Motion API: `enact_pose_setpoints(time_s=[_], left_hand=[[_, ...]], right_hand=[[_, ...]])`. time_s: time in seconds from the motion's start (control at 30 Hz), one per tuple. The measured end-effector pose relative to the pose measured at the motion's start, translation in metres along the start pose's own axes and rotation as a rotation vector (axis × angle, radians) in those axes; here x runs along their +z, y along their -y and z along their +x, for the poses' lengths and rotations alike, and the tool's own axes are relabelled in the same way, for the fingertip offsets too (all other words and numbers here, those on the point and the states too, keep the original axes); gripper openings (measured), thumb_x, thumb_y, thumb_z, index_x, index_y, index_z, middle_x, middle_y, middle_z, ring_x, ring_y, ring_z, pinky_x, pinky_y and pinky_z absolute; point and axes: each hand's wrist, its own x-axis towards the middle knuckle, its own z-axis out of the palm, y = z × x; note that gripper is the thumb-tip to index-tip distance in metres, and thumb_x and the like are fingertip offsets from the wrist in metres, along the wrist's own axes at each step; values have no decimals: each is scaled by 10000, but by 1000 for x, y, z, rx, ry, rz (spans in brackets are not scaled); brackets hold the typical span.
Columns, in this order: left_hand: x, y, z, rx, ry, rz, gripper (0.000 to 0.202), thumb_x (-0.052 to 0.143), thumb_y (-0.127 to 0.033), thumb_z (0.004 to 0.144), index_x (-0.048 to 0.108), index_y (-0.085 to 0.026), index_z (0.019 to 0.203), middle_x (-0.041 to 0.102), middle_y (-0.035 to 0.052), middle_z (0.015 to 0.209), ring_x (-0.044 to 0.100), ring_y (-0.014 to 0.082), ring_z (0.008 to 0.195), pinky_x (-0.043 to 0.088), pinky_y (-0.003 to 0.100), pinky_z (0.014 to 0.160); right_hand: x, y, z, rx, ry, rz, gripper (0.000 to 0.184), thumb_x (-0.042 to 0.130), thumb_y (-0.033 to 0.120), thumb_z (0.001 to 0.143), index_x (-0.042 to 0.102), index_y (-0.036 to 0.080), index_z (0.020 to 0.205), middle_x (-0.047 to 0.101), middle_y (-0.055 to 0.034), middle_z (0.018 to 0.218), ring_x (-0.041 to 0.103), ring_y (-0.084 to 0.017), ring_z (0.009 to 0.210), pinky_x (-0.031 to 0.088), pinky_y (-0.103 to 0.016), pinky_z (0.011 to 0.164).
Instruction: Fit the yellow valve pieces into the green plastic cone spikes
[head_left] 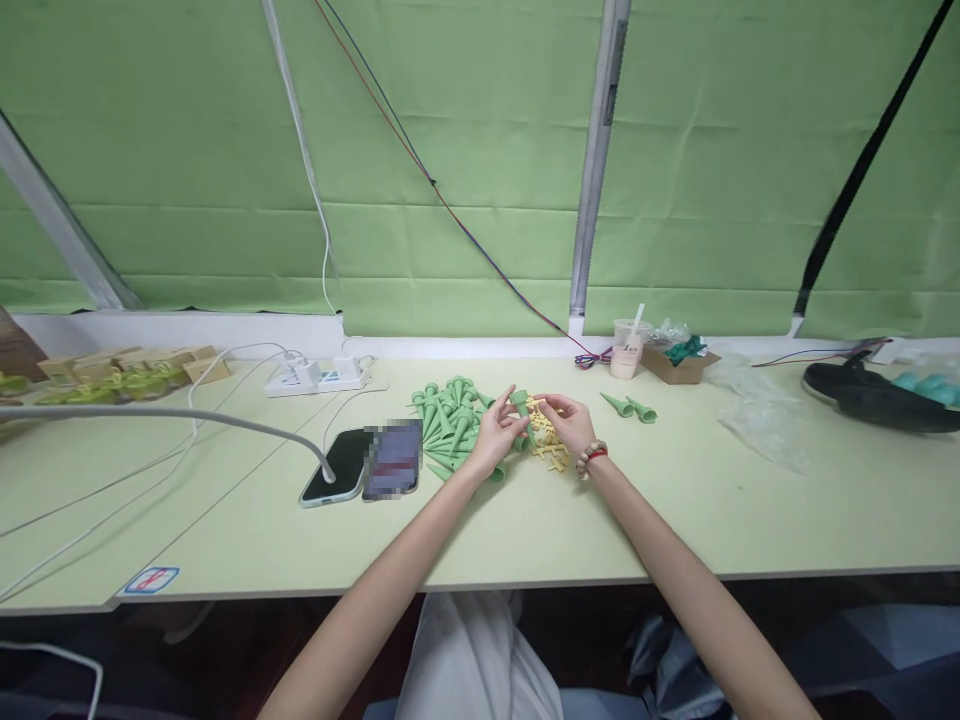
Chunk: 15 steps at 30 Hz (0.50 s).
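My left hand [496,434] grips a green plastic cone [520,400] between thumb and fingers, its wide end up. Close beside the cone, my right hand [571,424] has thumb and fingers pinched together; what they hold is too small to make out. Under and left of my left hand lies a heap of similar green cones [450,415], piled in many directions. Small yellow cross-shaped pieces [551,455] form a pile on the table between my hands, partly covered by the right one. Two more green cones [630,406] lie apart, to the right.
Two phones [341,470] [394,460] lie left of the heap, with a white cable across one. Behind stand a power strip [319,378], a drink cup [627,350] and a cardboard box [679,367]. Clear plastic bags [761,425] and a black object [877,395] are at right.
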Motion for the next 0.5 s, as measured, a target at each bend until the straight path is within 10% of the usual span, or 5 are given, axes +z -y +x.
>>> enact_pose_setpoints(time_s=[0.5], left_hand=[[-4, 2, -4, 265, -21, 444, 636, 518, -168, 736, 305, -183, 1335, 553, 1, 741, 443, 54, 510, 412, 165, 468]], right_hand=[[5, 5, -1, 241, -56, 247, 295, 684, 357, 604, 661, 146, 808, 683, -43, 787, 609, -140, 732, 471, -244, 657]])
